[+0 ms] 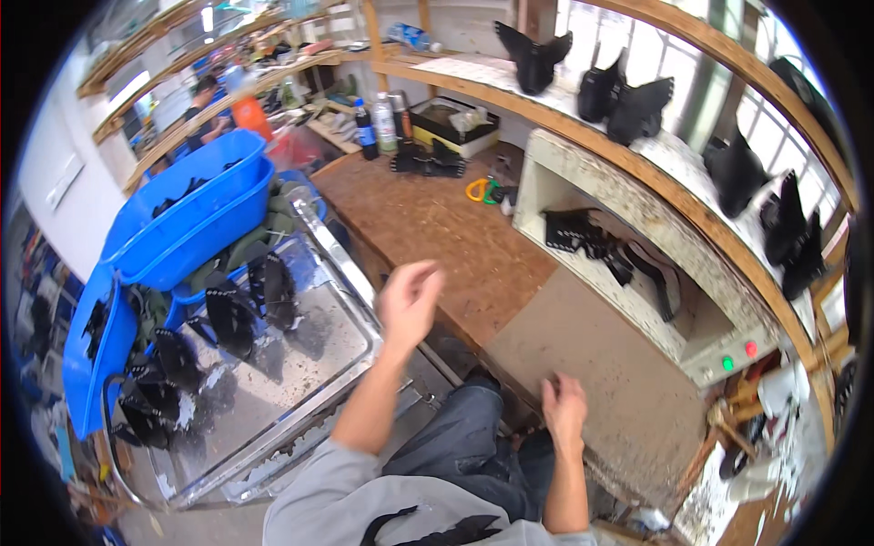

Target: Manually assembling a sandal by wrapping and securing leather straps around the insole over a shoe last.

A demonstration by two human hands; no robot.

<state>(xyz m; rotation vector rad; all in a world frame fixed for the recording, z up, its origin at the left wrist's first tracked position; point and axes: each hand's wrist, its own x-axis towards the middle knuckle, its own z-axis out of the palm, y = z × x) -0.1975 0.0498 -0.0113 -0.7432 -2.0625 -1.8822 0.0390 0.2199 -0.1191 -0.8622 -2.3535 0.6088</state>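
My left hand (407,300) hangs in the air over the edge between a metal tray table (300,364) and a wooden workbench (437,227). Its fingers are loosely curled and hold nothing. My right hand (564,409) rests palm down on a grey board (592,355) at the near end of the bench, fingers spread, empty. Several black shoe upper pieces (241,314) stand on the metal tray to the left of my left hand.
Blue plastic bins (196,214) stack at the left. A white box-shaped machine (637,264) with a green and a red button holds black pieces. Black shoe uppers (628,100) line the curved shelf. Bottles (375,123), scissors (482,189) lie far back. Another person (205,109) works beyond.
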